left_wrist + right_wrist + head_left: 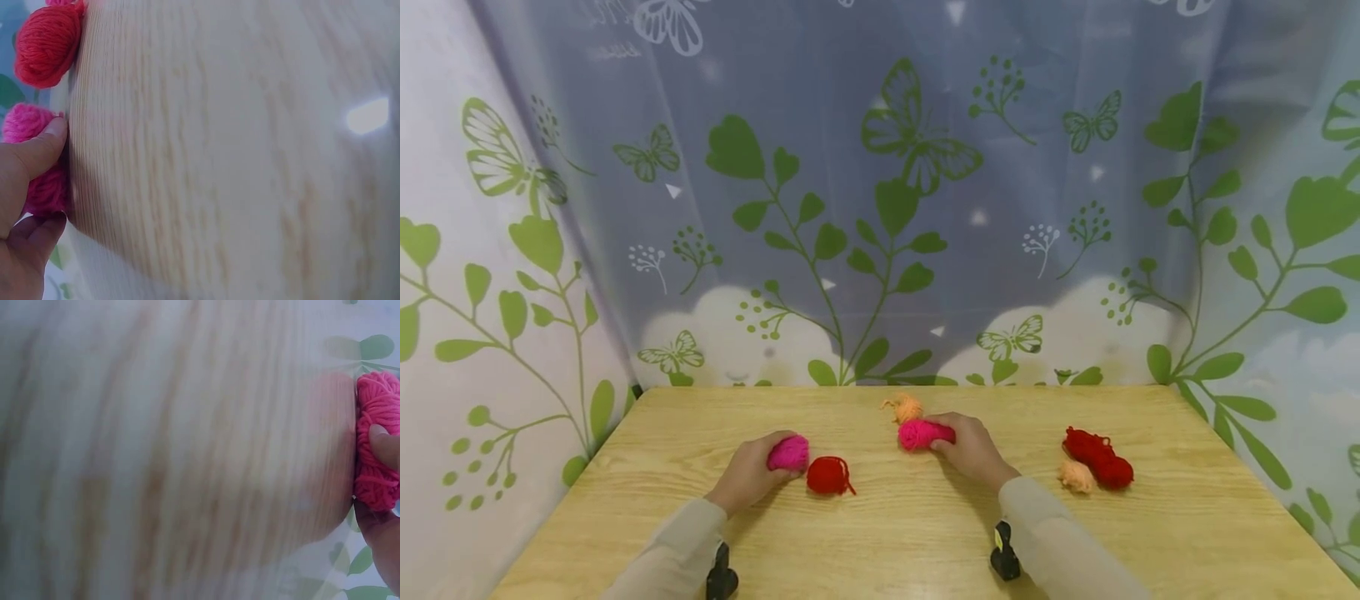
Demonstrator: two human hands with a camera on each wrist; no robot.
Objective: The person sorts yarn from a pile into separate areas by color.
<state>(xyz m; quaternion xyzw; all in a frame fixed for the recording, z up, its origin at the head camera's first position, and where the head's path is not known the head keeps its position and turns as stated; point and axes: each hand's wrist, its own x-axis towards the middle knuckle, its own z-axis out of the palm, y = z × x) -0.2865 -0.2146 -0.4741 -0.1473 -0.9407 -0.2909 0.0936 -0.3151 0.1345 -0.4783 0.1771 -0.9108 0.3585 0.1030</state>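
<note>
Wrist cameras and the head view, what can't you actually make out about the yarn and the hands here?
- Left hand: its fingertips are hidden behind the pink yarn ball in the head view; the left wrist view cuts the ball at the left edge.
- Right hand: in the right wrist view only a fingertip shows, and the pink yarn bundle is cut by the right edge.
- Table: motion blur smears it in the right wrist view.
- Orange yarn: too small to tell its winding.

head: above, facing table [880,533] | wrists: close, along tabletop | shared: tabletop
</note>
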